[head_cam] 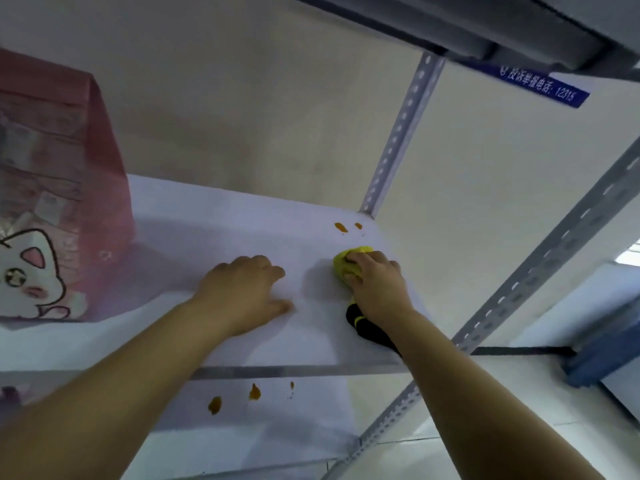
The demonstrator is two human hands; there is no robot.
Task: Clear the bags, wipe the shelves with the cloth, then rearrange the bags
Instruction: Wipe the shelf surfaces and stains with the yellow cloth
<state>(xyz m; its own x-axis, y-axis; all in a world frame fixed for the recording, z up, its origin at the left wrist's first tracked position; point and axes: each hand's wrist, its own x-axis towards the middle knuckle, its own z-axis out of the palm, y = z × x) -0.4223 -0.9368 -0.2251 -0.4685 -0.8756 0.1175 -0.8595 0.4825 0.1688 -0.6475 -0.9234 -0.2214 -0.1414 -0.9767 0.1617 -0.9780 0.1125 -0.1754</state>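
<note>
A white shelf [221,220] fills the middle of the view. My right hand [377,282] grips a yellow cloth [346,263] and presses it on the shelf near the right end; a black part of the cloth [367,327] trails under my wrist. Two orange stains [341,227] lie just beyond the cloth. My left hand [242,289] rests flat on the shelf, fingers spread, to the left of the cloth. A pink bag with a white cartoon cat [52,209] stands upright at the shelf's left end.
A lower shelf [284,420] carries three orange stains [254,392]. Perforated grey metal uprights [401,129] frame the right side. An upper shelf edge with a blue label [540,86] hangs overhead. A blue object [602,362] sits at the right on the floor.
</note>
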